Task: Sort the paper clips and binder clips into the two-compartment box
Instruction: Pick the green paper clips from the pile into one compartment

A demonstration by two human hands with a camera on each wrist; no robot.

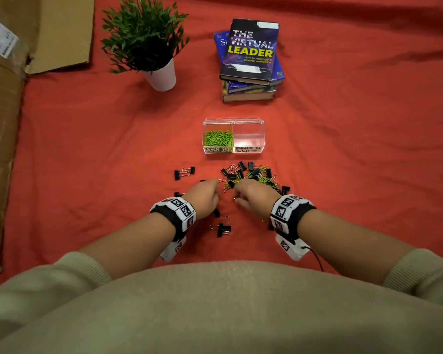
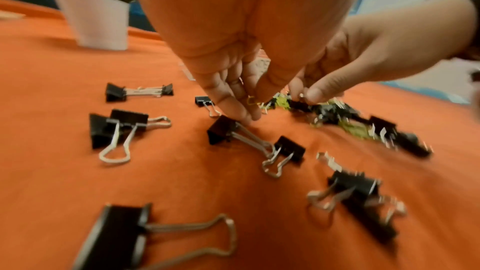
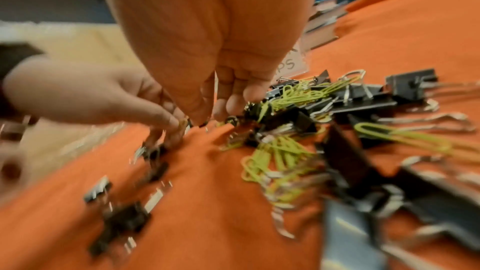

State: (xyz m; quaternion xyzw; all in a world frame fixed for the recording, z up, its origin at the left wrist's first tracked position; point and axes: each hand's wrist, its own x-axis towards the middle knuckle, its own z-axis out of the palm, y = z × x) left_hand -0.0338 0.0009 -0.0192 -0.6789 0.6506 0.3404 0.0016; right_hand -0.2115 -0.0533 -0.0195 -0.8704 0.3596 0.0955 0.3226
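Both hands work at the near edge of a mixed pile (image 1: 253, 175) of black binder clips and green paper clips on a red cloth (image 1: 356, 149), the pile lying at 12 to 1 o'clock of the right hand (image 1: 256, 194). The left hand (image 1: 205, 198), fingers curled downward, pinches a green paper clip (image 2: 251, 101) at its fingertips; the right hand's thumb and forefinger are pinched together at the pile's edge, though on what cannot be told through the blur. One two-compartment box (image 1: 233, 135) stands at 12 o'clock beyond the pile: its left section, labelled "PAPER CLIPS", holds a heap of green clips (image 1: 218, 141), while the right, labelled "BINDER CLIPS", shows none. Loose binder clips lie scattered, two linked at 11 o'clock (image 1: 184, 172), others between the wrists (image 1: 223, 229); the pile is too tangled to count. Farther back stand one potted plant (image 1: 149, 42), one stack of books (image 1: 251, 60) and flattened cardboard (image 1: 3, 111) at 9 o'clock.
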